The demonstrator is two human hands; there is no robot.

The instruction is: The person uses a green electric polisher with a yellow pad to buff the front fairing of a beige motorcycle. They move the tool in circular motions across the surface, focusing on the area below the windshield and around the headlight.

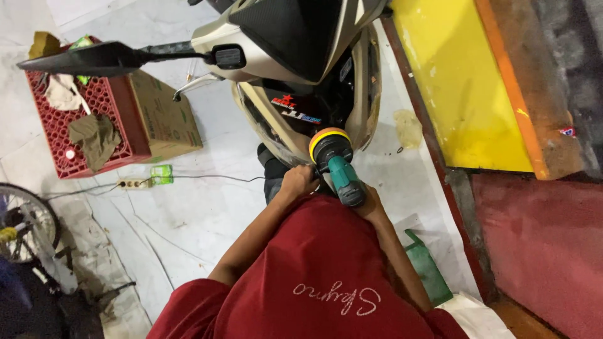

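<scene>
I am looking down at my left hand (299,181), whose fingers are curling closed against the lower edge of the scooter's front panel (286,116), just beside the polisher's head; whether they are gripping anything I cannot tell. My right hand (370,204) is sitting at the rear of the green polisher (342,176), mostly hidden behind its body, so I cannot tell how tightly its fingers are wrapping the tool. The polisher is tilting upward between both hands, its yellow-rimmed pad (328,139) pressing against the dark lower part of the scooter's front, below the red and white stickers. My red shirt (314,276) is filling the bottom of the view. Farther out, a red plastic crate (75,125) with rags in it is standing to the left, touching a cardboard box (164,116). A power strip (134,183) is lying on the pale floor sheet near them, and a yellow wall panel (465,88) is rising to the right.
</scene>
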